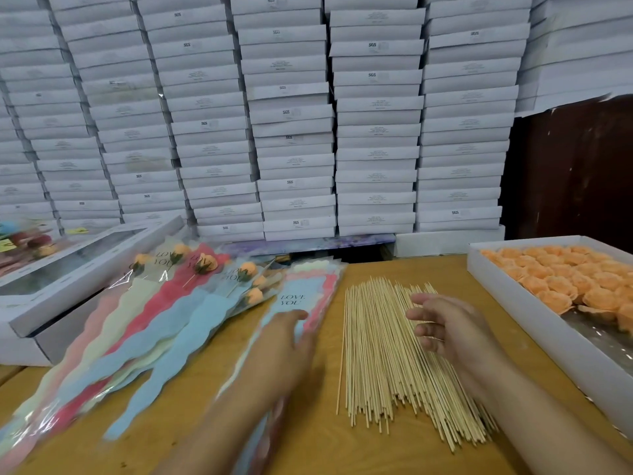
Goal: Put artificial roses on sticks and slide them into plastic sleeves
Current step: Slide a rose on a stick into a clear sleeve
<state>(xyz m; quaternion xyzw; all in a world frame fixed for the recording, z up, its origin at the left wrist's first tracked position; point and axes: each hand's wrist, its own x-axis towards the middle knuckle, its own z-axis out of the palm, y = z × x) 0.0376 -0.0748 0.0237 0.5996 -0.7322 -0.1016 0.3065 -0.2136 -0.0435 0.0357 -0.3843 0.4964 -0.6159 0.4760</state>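
Left hand (pixel 289 332) motion-blurred; rose tray (pixel 534 323) cut off right.

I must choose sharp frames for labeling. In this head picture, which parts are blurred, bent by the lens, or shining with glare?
Head view: the left hand is motion-blurred, the right hand only slightly; the sticks are sharp. The stacked white boxes lean and curve, a wide-angle effect. Small glare on the clear plastic sleeves.

1 head camera looks forward-down, close over the table (pixel 308 440).
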